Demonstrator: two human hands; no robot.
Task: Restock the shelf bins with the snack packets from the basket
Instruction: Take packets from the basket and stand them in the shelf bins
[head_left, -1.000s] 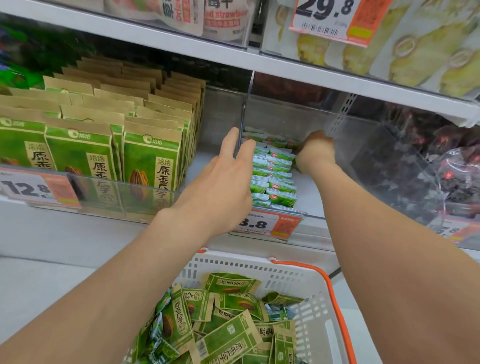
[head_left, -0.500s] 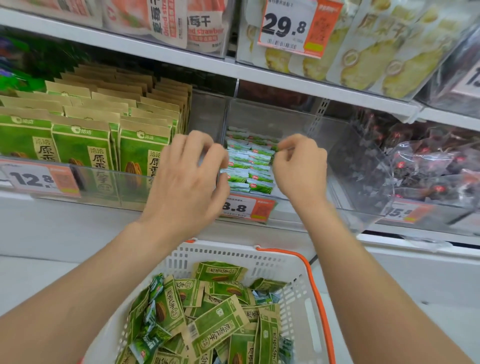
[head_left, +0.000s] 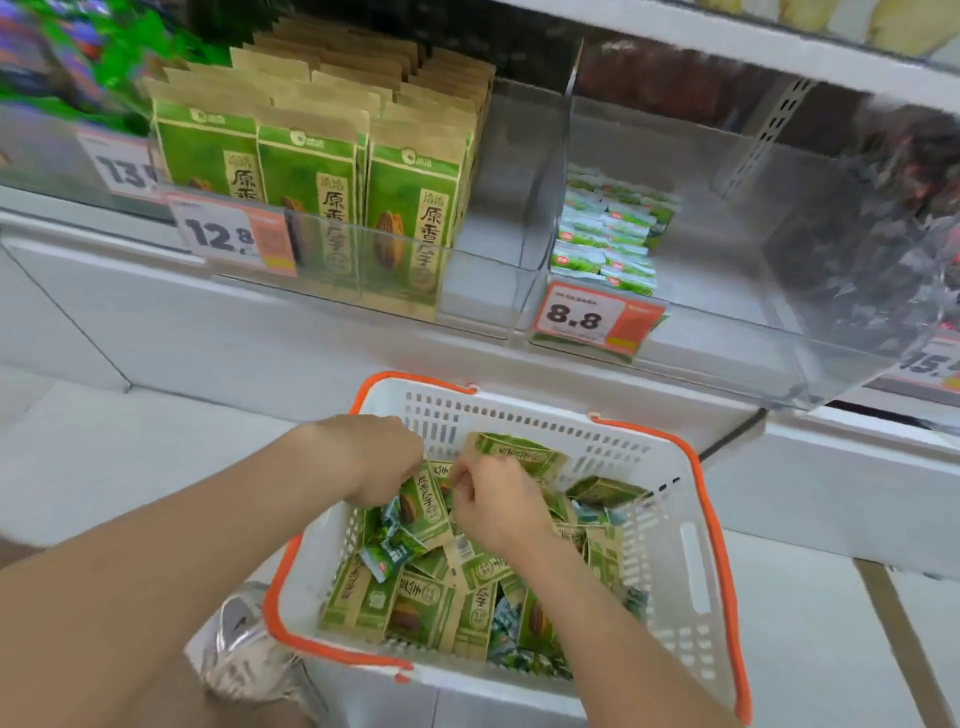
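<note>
Both hands are down in the white slotted plastic basket with an orange rim (head_left: 670, 525), which sits below the front edge of the shelf. It is heaped with flat green-and-brown paper snack packets (head_left: 415, 613), mixed with a few small green-and-white loose sachets (head_left: 387, 556). The left hand (head_left: 371, 457) has its fingers curled over the top corner of one tilted green-and-brown packet (head_left: 423, 506) that stands between the two hands, gripped at its upper left edge. The right hand (head_left: 498, 506) is curled too, knuckles up, with its fingertips against the right side of that packet; whether it pinches that one or another beneath it cannot be told. Up on the white metal shelf (head_left: 311, 332), the middle clear plastic bin (head_left: 727, 322) holds short rows of small green-and-white shelved sachets (head_left: 605, 244) along its left wall, behind an orange-and-white price tag reading 8.8 (head_left: 592, 317). The left clear bin (head_left: 405, 260) beside it is packed with upright green-and-brown pouches (head_left: 311, 171) and carries a tag reading 12.8 (head_left: 218, 234). Further right lie dark red wrapped goods (head_left: 904, 223) — too blurred to make out.
</note>
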